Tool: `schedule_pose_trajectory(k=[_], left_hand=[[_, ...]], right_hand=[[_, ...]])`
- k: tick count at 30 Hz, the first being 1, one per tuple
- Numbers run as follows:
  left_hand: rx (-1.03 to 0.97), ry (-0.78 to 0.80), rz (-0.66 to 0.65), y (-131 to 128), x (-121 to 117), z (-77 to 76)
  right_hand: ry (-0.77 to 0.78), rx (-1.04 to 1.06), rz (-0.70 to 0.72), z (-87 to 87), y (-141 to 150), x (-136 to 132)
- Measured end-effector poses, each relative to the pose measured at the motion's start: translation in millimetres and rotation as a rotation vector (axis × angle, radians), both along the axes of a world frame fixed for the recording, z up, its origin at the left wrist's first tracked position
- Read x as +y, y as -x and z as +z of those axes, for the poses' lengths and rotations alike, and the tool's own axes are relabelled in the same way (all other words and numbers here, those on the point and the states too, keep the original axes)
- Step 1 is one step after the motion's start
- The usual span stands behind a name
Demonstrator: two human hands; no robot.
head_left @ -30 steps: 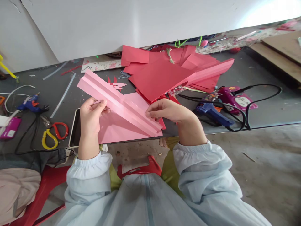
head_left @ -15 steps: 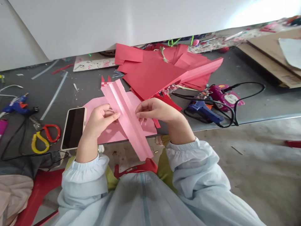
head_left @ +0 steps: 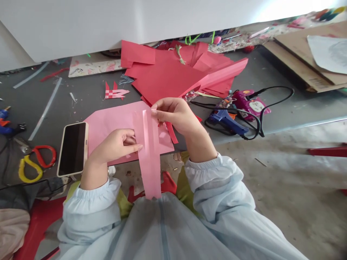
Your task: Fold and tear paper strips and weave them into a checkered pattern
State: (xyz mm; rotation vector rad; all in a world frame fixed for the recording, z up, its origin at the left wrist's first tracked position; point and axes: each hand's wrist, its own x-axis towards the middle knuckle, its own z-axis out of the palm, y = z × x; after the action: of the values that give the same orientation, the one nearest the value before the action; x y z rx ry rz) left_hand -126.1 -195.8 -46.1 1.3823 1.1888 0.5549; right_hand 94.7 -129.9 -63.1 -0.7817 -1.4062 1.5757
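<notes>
Swung round from a diagonal slant to almost straight up and down in view, as seen with the pleated pink paper strip [head_left: 151,155]. Shifted too, from beside the long edge to the far end, in the case of the right hand [head_left: 173,113]. Now points lengthwise towards the wearer's body, with long axis and creases running from the far end, over the pink sheet [head_left: 108,122], past the edge of the dark surface [head_left: 92,85] to a near end by the pale blue garment [head_left: 141,231]. Leans only slightly, near end a touch to the right. Pinched at the far right corner between thumb and fingers of the right hand; grasped along the left edge by the left hand [head_left: 115,146], thumb in front. Lying left of the pink sheet, close against it: a phone [head_left: 72,150], with scissors [head_left: 26,159] further left, red and yellow at the handles. Spread beyond the strip, in an overlapping pile: red paper sheets [head_left: 168,77]. Set right of the right hand: a blue glue gun [head_left: 229,121], just beside a purple box [head_left: 246,104] with a black cord.
</notes>
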Motion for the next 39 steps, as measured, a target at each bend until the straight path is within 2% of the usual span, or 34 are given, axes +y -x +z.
schedule_pose_trajectory(k=[4, 10, 13, 16, 21, 26, 32, 39], left_hand=[[-0.082, -0.118, 0.052, -4.6, 1.1, -1.2], [-0.124, -0.333, 0.334, -14.3, 2.6, -7.5], [-0.108, -0.446, 0.426, -16.5, 3.6, -13.0], [-0.107, -0.474, 0.447, -18.7, 3.5, -14.3], [-0.07, -0.508, 0.479, -24.5, 1.1, -7.2], [-0.083, -0.559, 0.486, -28.6, -0.9, -1.0], [-0.075, -0.614, 0.529, -31.7, -2.3, -0.3], [-0.124, -0.565, 0.577, -34.5, -3.5, -0.2]], right_hand=[[0.008, 0.028, 0.041, 0.8, 4.2, -2.9], [0.058, 0.01, 0.107, 4.1, 11.6, -7.5], [0.049, 0.004, 0.125, 4.4, 12.8, -8.9], [0.03, -0.001, 0.141, 4.8, 13.3, -11.0], [-0.003, -0.024, 0.142, 6.1, 15.3, -14.9], [-0.078, -0.022, 0.074, 8.1, 17.6, -17.8], [-0.112, -0.032, 0.015, 13.0, 18.7, -20.9], [-0.105, -0.027, -0.018, 18.0, 21.7, -23.7]])
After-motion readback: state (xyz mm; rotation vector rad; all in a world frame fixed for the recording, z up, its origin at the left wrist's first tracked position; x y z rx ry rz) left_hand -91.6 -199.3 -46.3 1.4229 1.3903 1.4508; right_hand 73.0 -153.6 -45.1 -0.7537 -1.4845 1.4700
